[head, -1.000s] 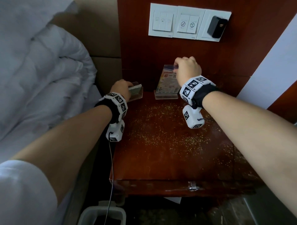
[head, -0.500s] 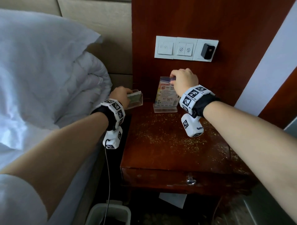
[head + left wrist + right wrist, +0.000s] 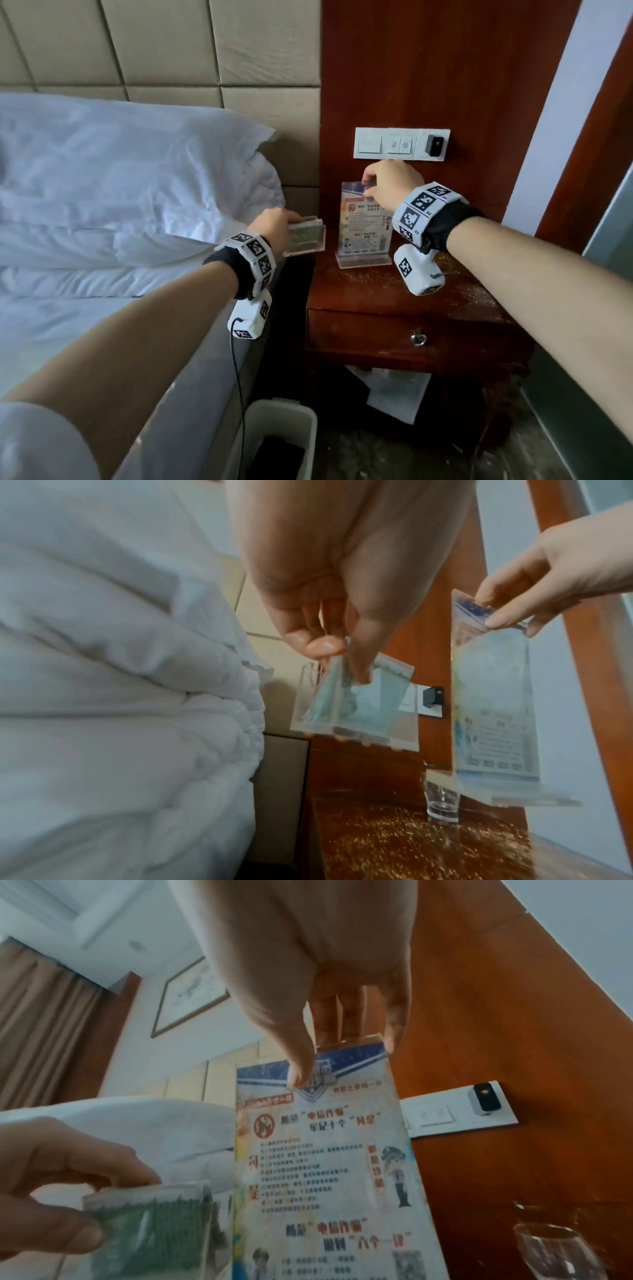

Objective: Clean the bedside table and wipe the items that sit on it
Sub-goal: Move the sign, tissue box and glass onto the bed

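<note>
The dark wooden bedside table [image 3: 394, 308] is strewn with fine golden crumbs. My right hand [image 3: 369, 184] [image 3: 322, 1058] pinches the top edge of a tall clear acrylic sign stand [image 3: 364, 226] [image 3: 325, 1164] holding a printed notice. Its base looks just off the tabletop at the back. My left hand [image 3: 294, 221] [image 3: 342, 661] pinches the top of a small acrylic holder with a green card [image 3: 306, 236] [image 3: 356, 702]. It is held in the air by the table's left edge. A small drinking glass [image 3: 441, 803] [image 3: 555, 1250] stands behind the sign.
The bed with a white duvet [image 3: 120, 212] lies close on the left. A switch panel [image 3: 400, 144] with a black plug is on the wood wall above. The table has a drawer with a knob [image 3: 418, 338]. A waste bin [image 3: 274, 442] and loose paper [image 3: 394, 390] lie on the floor.
The head view has pulled back and up. My left hand has carried the small holder leftward past the table's edge. My right hand still pinches the sign's top.
</note>
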